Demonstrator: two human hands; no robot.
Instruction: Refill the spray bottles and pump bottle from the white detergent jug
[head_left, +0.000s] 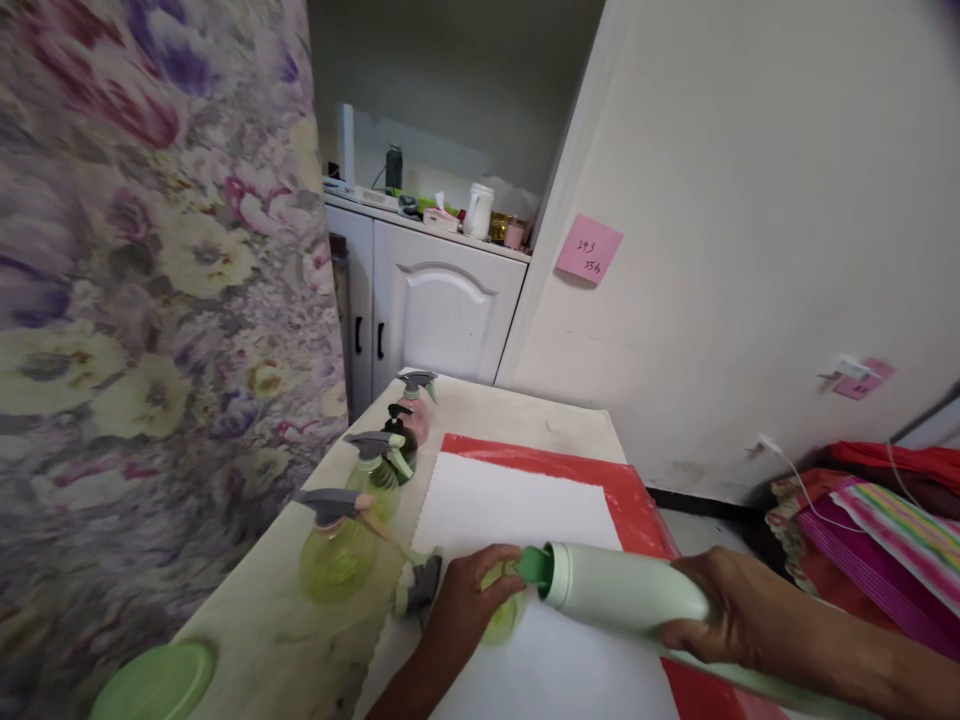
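Observation:
My right hand (720, 615) grips a pale green jug-like container (622, 585) tilted sideways, its open mouth facing left. Bright green, liquid or a spout, I cannot tell which, shows at that mouth (534, 567). Closed around a clear bottle of yellowish tint (501, 622), my left hand (472, 600) steadies it just left of the mouth; fingers hide part of the bottle. A grey spray head (421, 588) lies beside my left wrist. Further left stand two yellow-green spray bottles (339, 555) (375, 490), a dark pump bottle (401, 445) and a pink spray bottle (414, 415).
White paper (517, 500) lies over a red sheet (540, 458) on the table (300, 640). A pale green lid (161, 680) is at the front left. Floral curtain (165, 300) hangs left, white wall (712, 250) rises right, and a cabinet (450, 300) stands behind.

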